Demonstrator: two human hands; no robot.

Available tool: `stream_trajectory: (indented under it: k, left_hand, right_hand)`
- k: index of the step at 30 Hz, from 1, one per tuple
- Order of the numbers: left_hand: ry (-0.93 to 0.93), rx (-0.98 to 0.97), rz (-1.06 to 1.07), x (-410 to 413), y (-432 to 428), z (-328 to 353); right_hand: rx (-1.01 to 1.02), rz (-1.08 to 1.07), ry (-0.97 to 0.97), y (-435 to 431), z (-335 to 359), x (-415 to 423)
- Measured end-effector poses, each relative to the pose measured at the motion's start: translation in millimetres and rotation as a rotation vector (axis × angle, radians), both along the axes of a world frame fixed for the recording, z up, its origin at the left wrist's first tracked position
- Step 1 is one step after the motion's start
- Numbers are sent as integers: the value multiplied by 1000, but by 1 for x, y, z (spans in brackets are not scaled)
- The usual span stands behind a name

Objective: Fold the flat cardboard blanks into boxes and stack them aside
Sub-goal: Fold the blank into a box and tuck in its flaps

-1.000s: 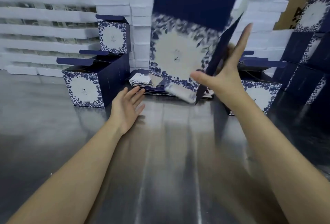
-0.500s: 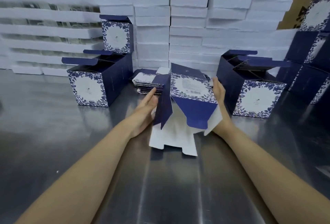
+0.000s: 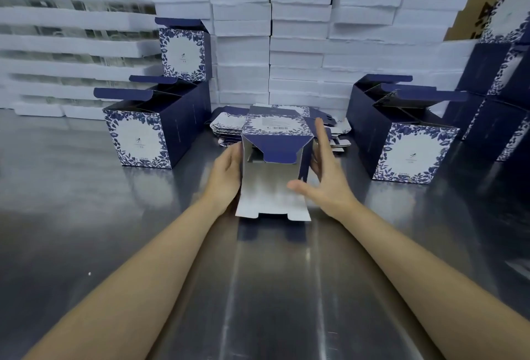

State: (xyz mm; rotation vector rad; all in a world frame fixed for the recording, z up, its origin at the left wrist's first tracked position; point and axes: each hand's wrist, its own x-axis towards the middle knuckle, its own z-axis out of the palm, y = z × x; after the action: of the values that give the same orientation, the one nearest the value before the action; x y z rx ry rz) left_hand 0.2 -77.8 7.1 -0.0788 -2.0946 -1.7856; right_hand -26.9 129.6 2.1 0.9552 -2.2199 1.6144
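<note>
half-formed box [image 3: 275, 130] lying on its side at frame centre on the metal table [image 3: 129, 230], open end toward the camera. navy tuck flap [image 3: 279, 151] hanging down over the mouth, white flap [image 3: 272, 199] spread flat on the steel toward lower centre. not yet locked, by the look of it.

likely trouble from here:
- could spring back toward flat with any easing of the side pressure, given no finger curled round anything.
- could crease the white flap off its score line if pushed up by the thumb alone from one corner.
- could buckle or jam the navy tuck flap if folded in the wrong order; impossible to tell the right order from this angle.
- could slide away on the slick steel into the flat blanks [image 3: 226, 127] piled just behind, and scatter them.
- little room sideways either: finished boxes [image 3: 140, 135] at centre left and an open-topped box [image 3: 413, 150] at centre right, both near but apart.

left hand [image 3: 226, 173]: palm and fairly straight fingers pressed against the box's left wall, grasping nothing, forearm coming in from the lower left.

right hand [image 3: 329, 184]: spread wide and unclenched, grasping nothing. index finger [image 3: 320, 135] pointing up-frame alongside the right wall, thumb [image 3: 298, 186] reaching left over the white flap. touching it or just clear of it, cannot tell. forearm in from the lower right.

in all, a hold by squeeze between two flat hands, not by a grasp.
</note>
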Motion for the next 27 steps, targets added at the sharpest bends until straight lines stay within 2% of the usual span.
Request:
stream_trajectory:
  k: [3, 4, 7, 9, 11, 13, 16, 18, 21, 27]
  left_hand:
    - [-113, 159, -94, 1, 3, 4]
    - [-141, 138, -113, 0, 3, 3]
    - [-15, -246, -178, 1, 3, -4]
    - [59, -332, -172, 3, 9, -5]
    - [170, -264, -141, 4, 14, -5]
    - [267, -161, -6, 4, 14, -2]
    - [223, 102, 165, -1, 2, 2]
    - [167, 165, 222, -7, -10, 0]
    - [94, 192, 248, -12, -15, -2]
    - [-14, 406, 219, -21, -26, -8]
  right_hand:
    - [56, -101, 113, -5, 3, 4]
    - [38, -147, 157, -6, 4, 5]
    - [-27, -264, 193, -5, 6, 4]
    - [-71, -302, 178, -5, 7, 4]
    - [-143, -328, 245, -5, 7, 3]
    - [-244, -395, 298, -3, 7, 2]
    - [-487, -410, 53, -1, 8, -1]
    - [-538, -366, -8, -1, 10, -1]
    - [-493, -373, 64, -4, 13, 1]
    - [-159, -222, 130, -3, -1, -3]
